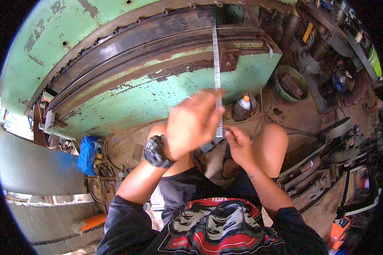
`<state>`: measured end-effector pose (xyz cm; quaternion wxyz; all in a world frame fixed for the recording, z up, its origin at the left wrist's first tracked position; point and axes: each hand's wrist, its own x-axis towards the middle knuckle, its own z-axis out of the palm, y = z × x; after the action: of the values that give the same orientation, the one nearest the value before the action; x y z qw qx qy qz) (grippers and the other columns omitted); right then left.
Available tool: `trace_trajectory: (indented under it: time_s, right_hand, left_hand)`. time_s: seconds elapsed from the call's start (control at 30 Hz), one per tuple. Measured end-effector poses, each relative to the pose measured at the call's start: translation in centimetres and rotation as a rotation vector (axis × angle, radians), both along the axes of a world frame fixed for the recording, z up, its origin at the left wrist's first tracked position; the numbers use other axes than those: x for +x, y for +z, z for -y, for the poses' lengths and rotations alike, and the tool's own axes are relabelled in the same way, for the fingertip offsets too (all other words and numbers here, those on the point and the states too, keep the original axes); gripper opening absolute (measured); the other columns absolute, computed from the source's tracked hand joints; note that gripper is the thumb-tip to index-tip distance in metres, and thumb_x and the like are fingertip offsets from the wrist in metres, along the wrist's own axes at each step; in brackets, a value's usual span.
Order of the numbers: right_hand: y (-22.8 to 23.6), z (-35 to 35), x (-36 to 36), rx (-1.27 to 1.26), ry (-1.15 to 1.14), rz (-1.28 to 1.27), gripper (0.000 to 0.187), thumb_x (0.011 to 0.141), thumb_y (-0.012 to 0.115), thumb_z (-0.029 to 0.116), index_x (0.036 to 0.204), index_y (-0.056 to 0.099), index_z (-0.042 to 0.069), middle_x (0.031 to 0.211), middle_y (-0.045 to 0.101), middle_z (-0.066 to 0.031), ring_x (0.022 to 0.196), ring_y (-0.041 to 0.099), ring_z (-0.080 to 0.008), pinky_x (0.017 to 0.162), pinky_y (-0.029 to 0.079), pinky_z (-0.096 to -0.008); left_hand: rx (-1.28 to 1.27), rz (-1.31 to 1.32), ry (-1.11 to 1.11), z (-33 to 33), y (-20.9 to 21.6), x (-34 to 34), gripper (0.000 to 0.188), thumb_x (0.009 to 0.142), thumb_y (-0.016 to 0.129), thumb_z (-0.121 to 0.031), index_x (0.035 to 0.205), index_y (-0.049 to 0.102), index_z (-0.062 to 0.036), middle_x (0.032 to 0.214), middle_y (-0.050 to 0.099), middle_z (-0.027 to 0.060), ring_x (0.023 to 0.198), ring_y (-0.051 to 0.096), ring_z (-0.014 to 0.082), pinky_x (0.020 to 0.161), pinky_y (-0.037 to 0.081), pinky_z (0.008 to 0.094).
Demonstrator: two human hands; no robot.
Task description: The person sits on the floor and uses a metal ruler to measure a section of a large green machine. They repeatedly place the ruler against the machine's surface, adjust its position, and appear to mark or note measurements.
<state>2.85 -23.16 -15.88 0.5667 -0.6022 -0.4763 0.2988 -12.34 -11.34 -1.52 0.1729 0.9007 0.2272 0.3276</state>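
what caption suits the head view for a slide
Left hand and right hand at a pale strip reaching a worn green machine

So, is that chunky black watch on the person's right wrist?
No, the black watch is on the wrist of the left hand, while the right hand has only a thin band at its wrist.
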Motion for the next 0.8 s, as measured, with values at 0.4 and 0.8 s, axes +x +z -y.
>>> trace_trajectory:
  time_s: [0.4,0.8]
  right_hand:
    - [-2.7,-5.8,1.5,0.063,0.065,-0.275,0.022,0.104,0.052,0.003,0.120,0.066,0.004,0.103,0.067,0.0010,0.098,0.058,-0.0085,0.089,0.048,-0.0272]
    - [-0.1,-16.3,5.2,0.115,0.143,-0.314,0.019,0.105,0.059,0.017,0.114,0.068,0.003,0.101,0.065,0.0034,0.093,0.054,-0.0076,0.084,0.047,-0.0256]
  left_hand:
    - [-0.577,0.465,-0.097,0.1,-9.9,2.1,0.022,0.088,0.078,-0.012,0.108,0.073,-0.0034,0.109,0.072,0.0106,0.104,0.066,0.0230,0.096,0.050,0.0360]
    - [-0.398,0.610,-0.001,-8.6,-10.0,6.8,0.008,0.090,0.072,-0.004,0.096,0.070,0.0015,0.105,0.073,0.0137,0.100,0.069,0.0250,0.091,0.053,0.0349]
